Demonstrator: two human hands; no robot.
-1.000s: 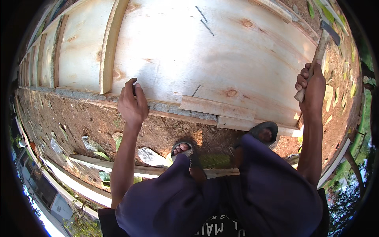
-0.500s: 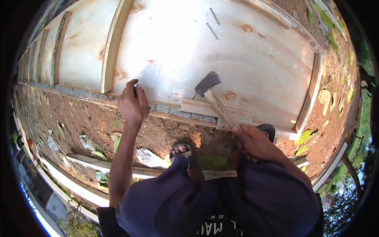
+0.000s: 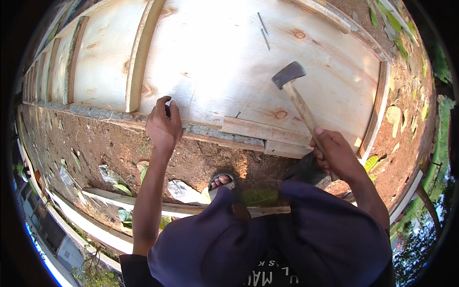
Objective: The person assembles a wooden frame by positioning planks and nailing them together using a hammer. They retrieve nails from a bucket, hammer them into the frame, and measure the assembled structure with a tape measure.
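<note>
My right hand [image 3: 333,154] grips the wooden handle of a hatchet [image 3: 301,101]. Its dark metal head is raised above the plywood panel [image 3: 210,57], apart from any nail. A nail [image 3: 237,115] sticks up from a short wooden batten [image 3: 265,130] along the panel's near edge. My left hand [image 3: 163,125] rests at that edge, left of the batten, with its fingers curled; what they hold, if anything, is hidden. Two loose nails [image 3: 262,24] lie on the far part of the plywood.
Several wooden crosspieces [image 3: 141,57] run across the panel to the left. An end board [image 3: 374,112] closes its right side. My sandalled foot [image 3: 221,181] stands on bare earth near a long plank [image 3: 177,209]. Leaves and scraps litter the ground.
My right hand has lifted the hatchet up and to the right, off the nail at the batten. My left hand has stayed nearly in place.
</note>
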